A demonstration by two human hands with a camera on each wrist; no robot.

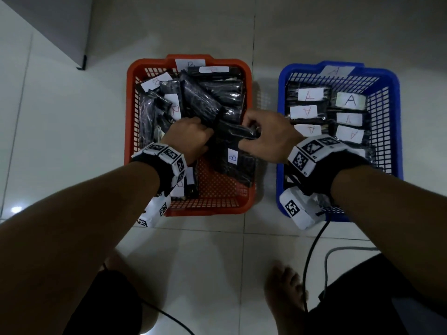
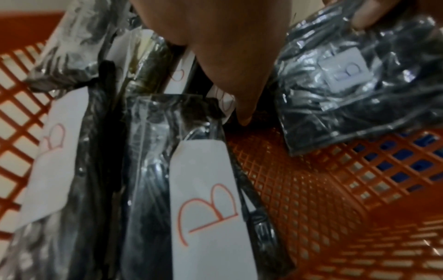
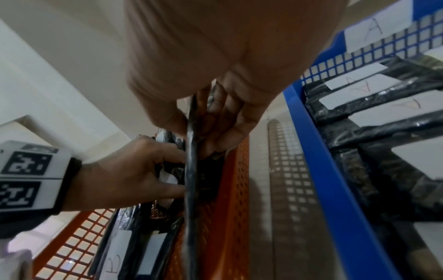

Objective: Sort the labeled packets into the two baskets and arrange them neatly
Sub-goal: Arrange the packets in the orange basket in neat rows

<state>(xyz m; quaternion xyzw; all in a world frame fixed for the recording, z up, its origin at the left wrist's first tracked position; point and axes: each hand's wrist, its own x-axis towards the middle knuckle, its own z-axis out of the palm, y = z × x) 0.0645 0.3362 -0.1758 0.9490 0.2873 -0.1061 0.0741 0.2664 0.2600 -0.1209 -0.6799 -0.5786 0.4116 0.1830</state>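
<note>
Two baskets stand side by side on the pale tiled floor, near each other but apart: one red basket on the left and one blue basket on the right; each carries a paper tag on its far rim, the blue one's reading A, the red one's too blurred to read for certain

The right hand reaches over the red basket's right side and pinches one black packet between thumb and curled fingers, holding it on edge over the basket's open mesh bottom; its white label reads B in blue; in the right wrist view the same packet shows as a thin dark edge running down from the fingers

The left hand is just beside it, deep in the red basket, fingers curled and pressed among the B packets heaped there; whether it actually grips one I cannot tell; in the left wrist view one fingertip points down at the mesh floor beside two upright packets with red B labels

In the head view five or six B labels can be counted in the red basket, the heap untidy and overlapping; in the blue basket six A packets lie flat in two neat columns of three, labels up

Two cables trail across the floor by a bare foot
</note>
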